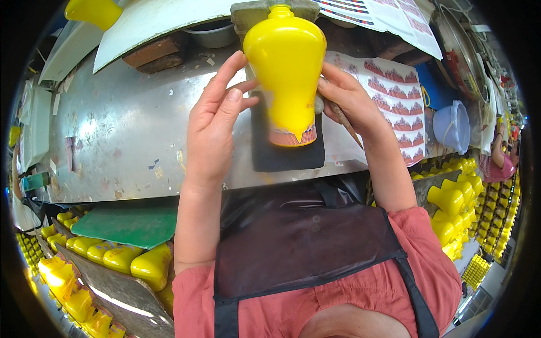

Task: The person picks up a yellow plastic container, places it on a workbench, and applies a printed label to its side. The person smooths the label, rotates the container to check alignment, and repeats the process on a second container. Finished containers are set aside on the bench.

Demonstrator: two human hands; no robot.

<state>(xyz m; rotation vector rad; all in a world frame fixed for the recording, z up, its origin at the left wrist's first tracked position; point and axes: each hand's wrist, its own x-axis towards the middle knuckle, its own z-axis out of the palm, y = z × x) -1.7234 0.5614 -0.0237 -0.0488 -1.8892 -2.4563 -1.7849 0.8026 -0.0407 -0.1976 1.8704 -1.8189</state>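
Note:
A glossy yellow vase [284, 62] lies in front of me, its neck pointing away and resting at a grey block [243, 19]. Around its near end runs a patterned decal band [280, 135] in reddish and blue tones. Under that end is a dark folded cloth [267, 160]. My left hand [217, 112] is open at the vase's left side, fingers apart, the tips at or close to its surface. My right hand [352, 98] is at the right side, closed round a slim brown stick-like tool [345, 125]; the tool's exact kind is unclear.
Decal sheets [397, 101] lie on the metal table [124, 135] at right, near a pale blue bucket [452, 127]. Bricks [155, 53] and a grey bowl [213, 35] sit under a white board [152, 25]. Yellow vases [152, 267] stand low at left and right [451, 197].

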